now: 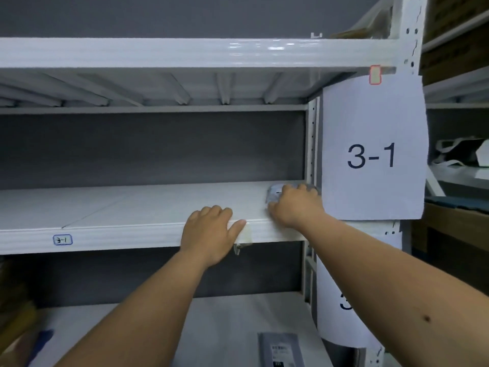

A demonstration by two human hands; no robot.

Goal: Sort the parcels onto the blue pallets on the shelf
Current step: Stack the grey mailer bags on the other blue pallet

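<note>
The right hand (pixel 293 205) reaches onto the middle shelf (pixel 132 205), its fingers curled over a small grey parcel (pixel 274 194) that sits at the far right end of the shelf board, close to the white upright. Most of the parcel is hidden under the knuckles; a dark mark shows on its top, too small to read.

Just to the left of it, the left hand (pixel 211 229) rests on the shelf's front edge, fingers bent over the lip onto the board and thumb stretched out along the front rail; it grips nothing but the edge. Beside that thumb a scrap of yellowed tape (pixel 244 234) clings to the rail, with a loose end hanging below.

Further left along the same rail is a small label (pixel 62 239), hand-written "3-1" inside a blue box. To the right of the right hand, a white paper sheet (pixel 373 152) hangs from the post under a red-edged clip, printed "3-1" in large dark figures. A second sheet (pixel 344 300) hangs lower, only part of a "3" showing.

Below both forearms, on the lower shelf (pixel 225 327), lies a grey mailer bag (pixel 280 349) with a printed label, its text too blurred to read. Brown cartons (pixel 16 313) sit at the lower left.
</note>
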